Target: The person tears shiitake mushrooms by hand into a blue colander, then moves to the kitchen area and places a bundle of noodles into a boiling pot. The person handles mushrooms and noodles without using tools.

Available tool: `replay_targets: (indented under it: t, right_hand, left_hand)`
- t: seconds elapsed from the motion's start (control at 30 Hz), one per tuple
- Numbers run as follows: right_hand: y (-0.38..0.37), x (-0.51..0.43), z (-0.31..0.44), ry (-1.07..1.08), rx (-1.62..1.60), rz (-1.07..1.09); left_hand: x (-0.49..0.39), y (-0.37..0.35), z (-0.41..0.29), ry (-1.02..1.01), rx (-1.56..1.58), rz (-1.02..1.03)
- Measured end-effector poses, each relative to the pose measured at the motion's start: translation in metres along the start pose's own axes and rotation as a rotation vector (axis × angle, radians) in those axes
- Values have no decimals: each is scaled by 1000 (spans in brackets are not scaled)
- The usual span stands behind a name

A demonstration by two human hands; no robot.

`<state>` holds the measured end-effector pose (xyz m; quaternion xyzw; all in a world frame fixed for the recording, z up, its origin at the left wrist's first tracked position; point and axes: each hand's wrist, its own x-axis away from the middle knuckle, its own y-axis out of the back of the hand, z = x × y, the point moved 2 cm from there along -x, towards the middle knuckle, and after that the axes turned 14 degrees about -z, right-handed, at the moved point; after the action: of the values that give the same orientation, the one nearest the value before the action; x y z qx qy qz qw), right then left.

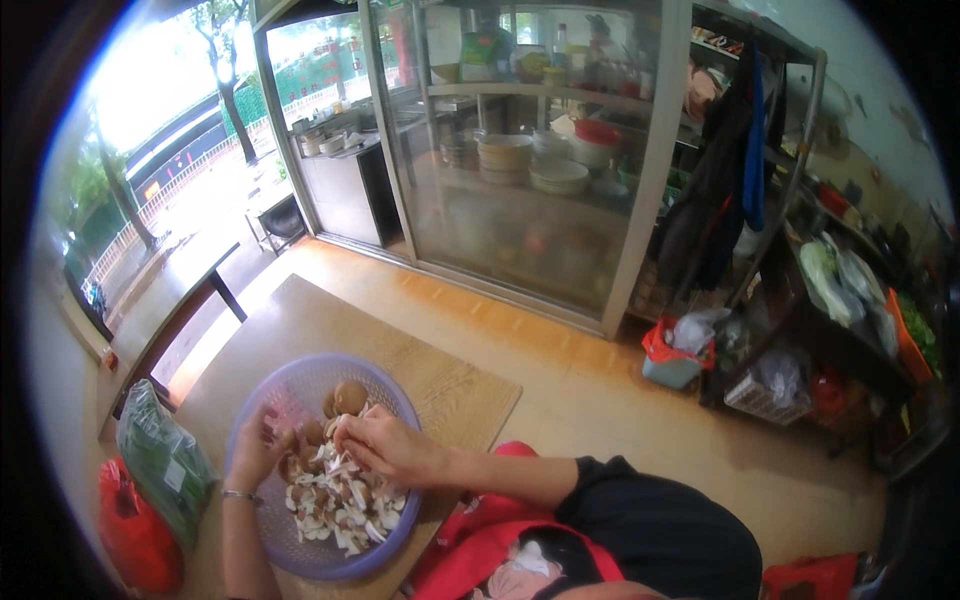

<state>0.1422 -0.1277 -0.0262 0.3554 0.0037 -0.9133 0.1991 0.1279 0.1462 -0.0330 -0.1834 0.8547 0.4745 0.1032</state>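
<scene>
A purple plastic colander basket (341,574) stands on the wooden table in front of me. Inside lie torn white-and-brown mushroom pieces (352,502), mostly at the near side, and whole brown mushrooms (350,397) towards the far side. Over the middle of the basket, my right hand (394,450) has its fingers pinched together on a pale mushroom piece, partly hidden by the fingers. My left hand (257,446), with a bracelet at the wrist, reaches over the left rim. Its fingertips are by the brown mushrooms; whether they grip one is unclear. Pinkish clear plastic (289,409) lies beside them in the basket.
Left of the basket, a clear bag of green vegetables (161,457) and a red plastic bag (135,532) stand on the table (322,315). A glass-fronted partition (517,232) rises beyond the floor. A lined bin (671,367) stands at the right.
</scene>
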Motion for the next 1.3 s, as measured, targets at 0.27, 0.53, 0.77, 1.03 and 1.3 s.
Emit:
replay_targets:
  t: [0.27,0.53,0.77,1.03,1.3]
  right_hand:
    - [7,-1,5,119,-89,-119]
    - [9,-9,31,30,-262,174]
    - [3,4,29,4,-213,207]
    - [11,4,45,-17,-218,255]
    - [0,14,50,36,-161,113]
  left_hand:
    - [20,42,-43,145,469,-53]
    - [102,27,-123,106,824,-85]
    - [123,3,-135,111,784,-319]
    - [128,0,-130,229,822,-362]
    - [137,3,-138,159,762,-378]
